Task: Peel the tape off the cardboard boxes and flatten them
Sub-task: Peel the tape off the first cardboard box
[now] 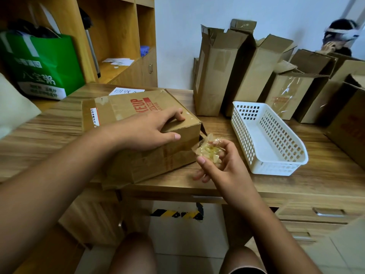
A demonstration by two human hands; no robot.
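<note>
Bench (49,131): wooden, and it carries everything in play. There is a green bag (43,66) at the far left and shelves behind it.

Standing boxes (217,76): a row of them stands on end against the back wall with the top flaps open. Tape patches shine on several sides. None is flat, so most of the job looks to be ahead.

Box (138,161): this is the one being worked, lying on its side at the front edge of the bench, just left of centre. It is brown with red print and creased along the front face. The right end gapes open with a torn flap. Glossy strips suggest some tape is still on top. It keeps its full shape and is not yet flattened. Flat cardboard shows beneath it at the left, but I cannot tell whether that is a flap or a separate sheet.

Basket (276,171): white plastic with holes, just right of the box. Nothing shows inside it, so it looks a likely home for the tape.

Left hand (152,131): it clamps the box's top front edge, with the fingers bent over the top and the thumb along the front face.

Right hand (223,165): it is raised between the box and the basket, with the thumb and fingertips pinching the tape.

Tape (209,151): a crumpled, clear-yellowish wad, free of the cardboard. I'd judge one peel done, with the drop-off next.
</note>
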